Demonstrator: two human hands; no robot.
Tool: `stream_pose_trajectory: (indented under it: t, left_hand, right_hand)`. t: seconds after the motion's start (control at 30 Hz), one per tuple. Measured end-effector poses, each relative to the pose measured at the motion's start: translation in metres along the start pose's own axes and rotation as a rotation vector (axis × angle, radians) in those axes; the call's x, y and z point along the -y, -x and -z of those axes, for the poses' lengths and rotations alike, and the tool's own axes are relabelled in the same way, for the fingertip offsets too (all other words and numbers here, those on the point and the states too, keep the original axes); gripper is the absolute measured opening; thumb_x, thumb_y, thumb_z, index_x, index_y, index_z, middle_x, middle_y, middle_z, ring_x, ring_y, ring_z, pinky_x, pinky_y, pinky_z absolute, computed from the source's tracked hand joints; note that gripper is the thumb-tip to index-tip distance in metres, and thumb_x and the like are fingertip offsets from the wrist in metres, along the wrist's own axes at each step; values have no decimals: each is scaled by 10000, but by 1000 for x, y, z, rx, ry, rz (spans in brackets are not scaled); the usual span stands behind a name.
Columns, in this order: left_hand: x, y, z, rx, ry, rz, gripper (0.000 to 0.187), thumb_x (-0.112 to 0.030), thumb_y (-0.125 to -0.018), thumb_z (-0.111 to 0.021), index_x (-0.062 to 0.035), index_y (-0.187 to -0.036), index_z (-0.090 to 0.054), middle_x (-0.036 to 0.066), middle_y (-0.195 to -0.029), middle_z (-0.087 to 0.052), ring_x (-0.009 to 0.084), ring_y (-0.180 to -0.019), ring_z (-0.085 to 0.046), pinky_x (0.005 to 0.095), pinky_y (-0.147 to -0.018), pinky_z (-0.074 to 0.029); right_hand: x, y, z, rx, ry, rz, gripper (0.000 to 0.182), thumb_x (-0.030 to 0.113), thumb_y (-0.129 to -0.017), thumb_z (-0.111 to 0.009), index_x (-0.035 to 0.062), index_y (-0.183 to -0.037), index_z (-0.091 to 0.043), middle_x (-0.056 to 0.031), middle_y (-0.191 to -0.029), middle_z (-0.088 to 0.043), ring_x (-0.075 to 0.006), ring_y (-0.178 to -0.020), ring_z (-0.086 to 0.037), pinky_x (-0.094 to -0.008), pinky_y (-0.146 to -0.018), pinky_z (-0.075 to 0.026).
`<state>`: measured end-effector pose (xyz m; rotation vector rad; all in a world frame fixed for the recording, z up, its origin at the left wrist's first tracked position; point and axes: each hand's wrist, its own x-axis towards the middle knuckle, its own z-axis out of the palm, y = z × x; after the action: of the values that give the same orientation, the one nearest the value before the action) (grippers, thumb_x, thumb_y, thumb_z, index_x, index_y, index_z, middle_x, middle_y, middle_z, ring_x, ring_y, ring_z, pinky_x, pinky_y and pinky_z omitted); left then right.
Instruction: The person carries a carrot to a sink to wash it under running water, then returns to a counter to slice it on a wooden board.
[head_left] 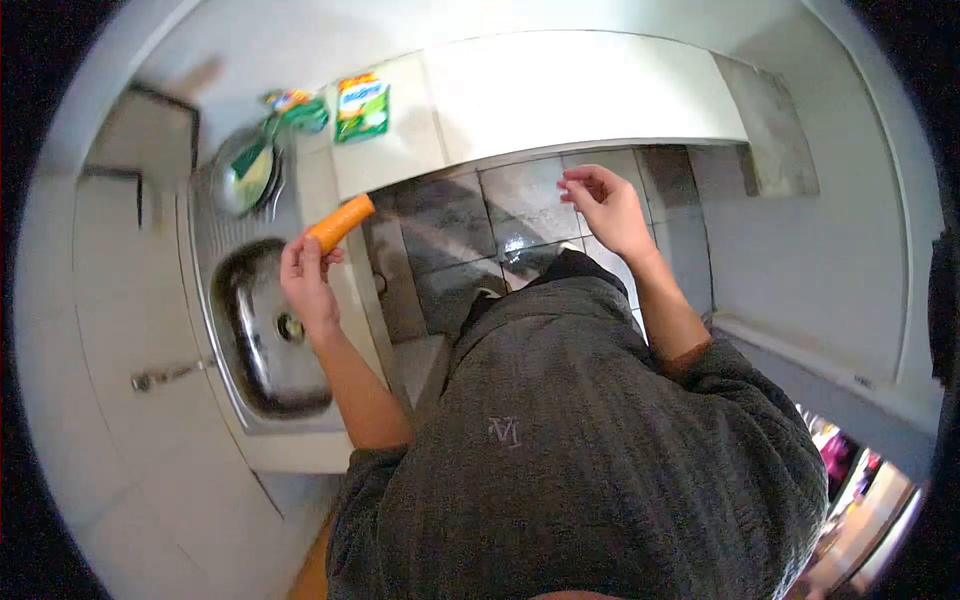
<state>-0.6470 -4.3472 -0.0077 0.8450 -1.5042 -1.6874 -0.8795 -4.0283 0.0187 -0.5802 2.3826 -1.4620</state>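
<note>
"Our left hand (309, 285) is gripping the orange carrot-like piece (341, 223) around its lower end, thumb and fingers sitting snug on it, so we're definitely not empty-handed on that side."

"Nice. And what are we doing with the right hand (607, 205)?"

"Nothing that we're seeing in it, tbh. We're bending those fingers loosely, with the thumb sitting near the fingertips, so we're showing just a narrow gap. It's hanging over the tiled floor (530, 200), well apart from the orange carrot-like piece."

"How are we expecting that thing to handle?"

"We're guessing light and stiff, like raw carrot. Not really fragile, though we're figuring it could snap if bent hard. It's looking kinda shiny too, so we're betting on some slip, but we can't tell if it's actually wet."

"So where are we wanting the grip?"

"We're leaning toward the middle for balance. Right now we're holding it close to one end, which is leaving most of the length free."

"And where's it lying relative to the hand?"

"It's sticking out past the fingertips on a tilt, far end pointing ahead and to our right. We're holding it beside the sink (240, 340), with a green-and-white packet (362, 108) lying farther ahead on the counter (590, 90), not touching it."
</note>
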Motion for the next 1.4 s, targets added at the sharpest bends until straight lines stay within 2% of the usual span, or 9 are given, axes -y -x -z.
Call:
stream_pose_trajectory:
  t: [0.2,0.37,0.6,0.63,0.73,1.13,1.2,1.27,1.4]
  left_hand:
    - [1,-2,-184,511,-47,71,215,-137,-927,-562,36,-1054,-571,121,-907,-642,165,-672,-607,267,-628,-497]
    - [22,44,-362,901,24,176,230,-142,-894,-622,32,-1036,-571,108,-885,-637,157,-665,-599,255,-609,-486]
    - [47,139,-567,1426,-70,286,251,-177,-896,-632,26,-1033,-576,97,-885,-634,156,-679,-600,271,-633,-487]
    - [48,151,-589,1494,-80,295,254,-180,-896,-634,25,-1034,-576,96,-900,-636,156,-690,-601,274,-640,-487]
    - [60,190,-655,1673,-139,343,255,-181,-898,-635,16,-1048,-576,91,-952,-637,154,-743,-605,268,-675,-481]
    - [82,359,-786,2594,-153,521,272,-181,-910,-629,0,-1099,-558,49,-998,-640,91,-894,-580,232,-803,-449]
    - [86,406,-798,3006,-259,257,284,-189,-899,-643,5,-1092,-566,50,-976,-649,88,-894,-583,233,-789,-453]
    - [92,438,-797,3158,-315,172,305,-203,-885,-663,13,-1081,-574,55,-958,-659,90,-885,-591,233,-780,-457]
    - [94,483,-775,3319,-390,353,287,-219,-893,-651,10,-1054,-588,58,-943,-667,100,-865,-606,245,-792,-463]
  right_hand:
    - [-43,17,96,-81,92,-117,247,180,-874,-632,-10,-1030,-650,-126,-906,-695,-161,-792,-663,-292,-719,-522]
    - [-100,46,192,-135,-11,-105,355,291,-875,-639,1,-1080,-627,-176,-959,-682,-248,-880,-671,-352,-792,-521]
    - [-142,84,289,-503,-418,-163,430,338,-906,-599,3,-1168,-544,-166,-938,-679,-254,-868,-663,-350,-789,-517]
    - [-145,90,300,-534,-415,-206,404,273,-929,-589,11,-1227,-512,-125,-935,-669,-160,-867,-626,-307,-798,-491]
    - [-172,109,336,-767,-386,-251,369,239,-932,-587,9,-1212,-517,-125,-925,-667,-143,-844,-616,-291,-781,-491]
    - [-181,184,375,-1597,-640,-408,300,290,-933,-583,43,-1102,-589,-4,-895,-614,-63,-747,-525,-215,-662,-429]
    - [-188,196,355,-1926,-741,-578,305,315,-917,-607,72,-1101,-599,16,-879,-605,-46,-719,-502,-204,-636,-409]
    - [-195,200,335,-2067,-1188,-238,311,338,-895,-638,106,-1096,-589,46,-893,-582,-35,-726,-491,-208,-654,-411]
    - [-193,201,323,-2308,-1199,-90,347,401,-918,-577,113,-1110,-565,41,-872,-565,-66,-781,-500,-247,-719,-400]
